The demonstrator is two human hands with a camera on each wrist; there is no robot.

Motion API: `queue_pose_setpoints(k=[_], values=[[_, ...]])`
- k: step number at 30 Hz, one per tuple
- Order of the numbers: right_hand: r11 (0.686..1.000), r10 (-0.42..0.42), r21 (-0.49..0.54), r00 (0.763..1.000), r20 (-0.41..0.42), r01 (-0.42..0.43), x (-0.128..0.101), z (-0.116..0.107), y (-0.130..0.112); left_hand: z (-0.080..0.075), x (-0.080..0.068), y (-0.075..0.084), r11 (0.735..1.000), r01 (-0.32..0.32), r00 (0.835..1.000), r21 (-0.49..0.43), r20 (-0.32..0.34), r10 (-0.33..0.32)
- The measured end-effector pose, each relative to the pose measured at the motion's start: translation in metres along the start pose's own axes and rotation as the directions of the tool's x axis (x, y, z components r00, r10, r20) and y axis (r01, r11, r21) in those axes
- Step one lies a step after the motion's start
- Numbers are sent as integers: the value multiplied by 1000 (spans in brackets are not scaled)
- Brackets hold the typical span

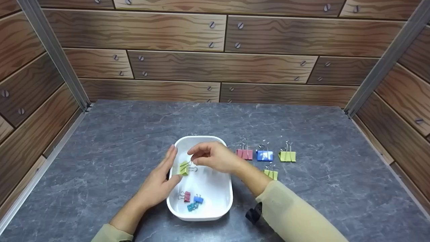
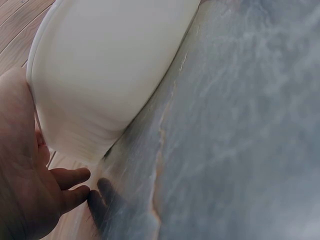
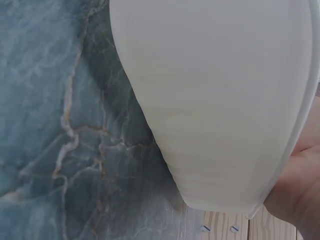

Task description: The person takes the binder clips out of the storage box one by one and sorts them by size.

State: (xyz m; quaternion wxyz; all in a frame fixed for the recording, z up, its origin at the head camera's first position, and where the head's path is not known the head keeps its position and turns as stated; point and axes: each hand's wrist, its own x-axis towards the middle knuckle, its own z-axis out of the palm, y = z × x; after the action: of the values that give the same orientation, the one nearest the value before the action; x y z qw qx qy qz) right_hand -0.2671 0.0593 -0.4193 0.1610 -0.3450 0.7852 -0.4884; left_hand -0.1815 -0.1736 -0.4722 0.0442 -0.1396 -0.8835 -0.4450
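Note:
A white plastic bin point(image 1: 224, 201) stands on the grey marbled table. My left hand point(image 1: 158, 183) grips its left side, thumb over the rim and fingers along the outer wall; that outside shows in the left wrist view. Over the bin's far half, my right hand point(image 1: 215, 157) pinches a wire handle of a yellow-green binder clip point(image 1: 183, 168) at its fingertips. This clip is tilted, close to the left thumb. Nearer in the bin lie a red binder clip point(image 1: 187, 196), a blue binder clip point(image 1: 198, 199) and a teal binder clip point(image 1: 192, 206). The bin wall hides the right fingertips in the right wrist view.
Right of the bin, a larger red binder clip point(image 1: 245, 154), blue binder clip point(image 1: 265, 155) and yellow-green binder clip point(image 1: 287, 156) stand in a row. A smaller yellow-green binder clip point(image 1: 270, 174) stands in front, beside the right forearm. Wood-patterned walls point(image 1: 174, 67) enclose the table.

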Motion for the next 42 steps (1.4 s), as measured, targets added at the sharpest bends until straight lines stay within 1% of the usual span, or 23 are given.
queue_pose_setpoints(k=[4, 11, 16, 25, 35, 42], values=[[999, 21, -46, 999, 33, -19, 3, -3, 1, 0, 0, 0, 1000, -8, 1000, 3, -5, 8], [992, 95, -97, 991, 91, -86, 9, -7, -1, -1, 0, 1, 1000, -3, 1000, 1, 4, 3], [986, 111, -138, 987, 118, -94, 15, -8, 0, -1, -1, 0, 1000, -9, 1000, -4, -3, 9], [991, 87, -113, 985, 146, -71, 20, -3, 7, 1, -1, 1, 1000, -21, 1000, -1, -20, 21], [992, 111, -69, 980, 166, -101, 27, 10, 14, 0, -1, 0, 1000, -14, 1000, -7, -16, 14], [991, 114, -83, 981, 160, -102, 28, 16, 16, 0, -2, -1, 1000, -21, 1000, -1, -13, 21]])
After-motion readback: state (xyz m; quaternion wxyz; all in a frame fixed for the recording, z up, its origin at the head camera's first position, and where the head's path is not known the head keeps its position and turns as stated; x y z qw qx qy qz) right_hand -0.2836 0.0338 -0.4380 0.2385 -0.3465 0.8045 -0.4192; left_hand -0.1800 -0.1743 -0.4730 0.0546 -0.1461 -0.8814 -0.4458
